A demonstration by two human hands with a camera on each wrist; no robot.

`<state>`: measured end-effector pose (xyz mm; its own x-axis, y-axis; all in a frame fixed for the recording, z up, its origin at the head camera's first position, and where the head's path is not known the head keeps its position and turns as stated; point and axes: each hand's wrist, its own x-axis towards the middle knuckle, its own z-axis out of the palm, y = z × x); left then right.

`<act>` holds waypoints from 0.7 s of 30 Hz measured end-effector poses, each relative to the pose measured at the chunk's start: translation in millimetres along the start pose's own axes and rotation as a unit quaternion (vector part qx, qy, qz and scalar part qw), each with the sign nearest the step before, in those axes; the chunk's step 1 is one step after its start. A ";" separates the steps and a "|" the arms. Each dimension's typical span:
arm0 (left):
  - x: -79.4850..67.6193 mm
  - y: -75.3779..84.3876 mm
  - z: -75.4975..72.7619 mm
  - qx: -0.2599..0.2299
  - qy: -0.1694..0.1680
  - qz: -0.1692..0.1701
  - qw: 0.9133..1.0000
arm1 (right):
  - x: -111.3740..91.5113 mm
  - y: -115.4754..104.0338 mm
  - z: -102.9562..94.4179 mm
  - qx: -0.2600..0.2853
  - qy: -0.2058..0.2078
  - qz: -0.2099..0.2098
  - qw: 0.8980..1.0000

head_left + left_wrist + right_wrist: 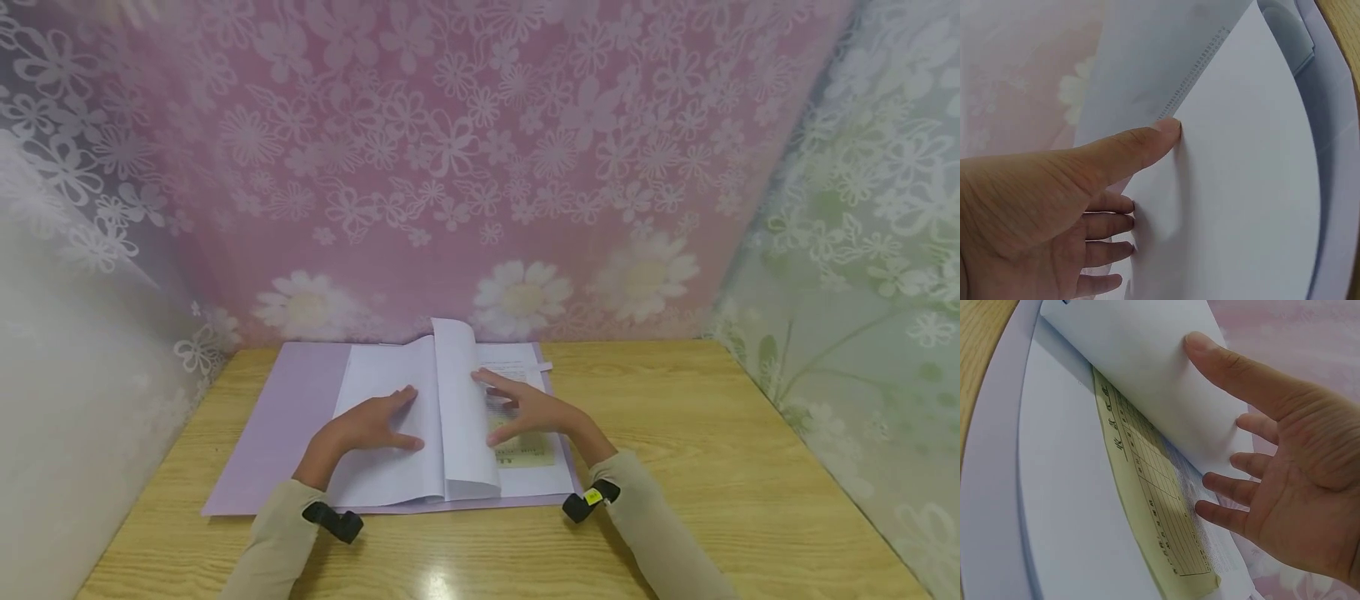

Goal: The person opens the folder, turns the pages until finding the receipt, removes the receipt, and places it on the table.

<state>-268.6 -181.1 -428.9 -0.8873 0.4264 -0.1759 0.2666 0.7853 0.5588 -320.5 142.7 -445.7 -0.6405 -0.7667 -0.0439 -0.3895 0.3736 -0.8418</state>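
A lilac folder (277, 425) lies spread on the wooden table, with white sheets inside it. One white sheet (461, 417) stands partly lifted and curved near the middle. My left hand (367, 423) is on the left-hand page (375, 475), thumb and fingers spread; in the left wrist view its thumb tip touches the white paper. On the other side, my right hand (532, 408) is at the lifted sheet, its thumb against the paper in the right wrist view and its fingers extended. Beneath that sheet shows a yellowish printed form (1147, 494), partly covered, on a white page.
The wooden table (675, 400) extends to both sides of the folder. A pink flowered wall covering (450, 225) rises right behind it, with pale side panels left and right. A small white tab (545, 367) sticks out at the folder's right edge.
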 end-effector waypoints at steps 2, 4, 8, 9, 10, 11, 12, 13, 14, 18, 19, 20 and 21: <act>0.2 -0.7 -1.3 -0.002 0.013 0.015 1.000 | 0.2 0.7 0.9 0.000 0.003 0.001 1.000; 0.7 -1.7 -1.9 0.001 0.024 0.026 0.999 | 0.8 1.3 1.7 0.000 0.005 0.001 1.000; 3.7 -2.5 -1.4 0.006 0.054 0.042 0.998 | 1.7 2.6 2.9 -0.002 0.008 0.001 1.000; 4.4 -2.3 -1.3 0.009 0.065 0.046 0.997 | 2.0 3.0 2.9 -0.003 0.008 0.003 1.000; 5.0 -1.8 -1.1 0.008 0.076 0.050 0.996 | 2.2 3.3 3.0 -0.003 0.008 0.005 1.000; 5.9 -1.1 -0.7 0.008 0.089 0.055 0.994 | 2.6 3.6 3.1 -0.005 0.008 0.005 1.000; 6.5 0.0 -0.6 0.006 0.102 0.059 0.993 | 3.1 3.9 3.2 -0.006 0.008 0.006 1.000; 6.9 1.5 -0.3 0.005 0.115 0.062 0.991 | 3.5 4.1 3.2 -0.006 0.007 0.008 1.000; 7.3 3.1 -0.1 0.003 0.128 0.068 0.989 | 3.8 4.3 3.2 -0.005 0.007 0.007 1.000; 8.6 10.8 1.0 0.007 0.176 0.087 0.981 | 4.7 4.4 3.6 -0.010 0.006 0.009 1.000; 8.6 12.9 1.5 0.009 0.187 0.092 0.978 | 4.7 4.3 3.8 -0.009 0.006 0.008 1.000; 8.6 14.9 1.9 0.008 0.196 0.098 0.976 | 4.5 4.2 4.1 -0.009 0.007 0.007 1.000; 8.5 16.8 2.5 0.009 0.203 0.100 0.974 | 4.6 4.3 4.5 -0.010 0.007 0.009 1.000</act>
<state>-270.8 -163.2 -423.0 -0.8912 0.3622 0.2729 0.4536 0.7136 0.5340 -322.1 138.5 -451.9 -0.6559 -0.7531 -0.0508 -0.3913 0.3969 -0.8303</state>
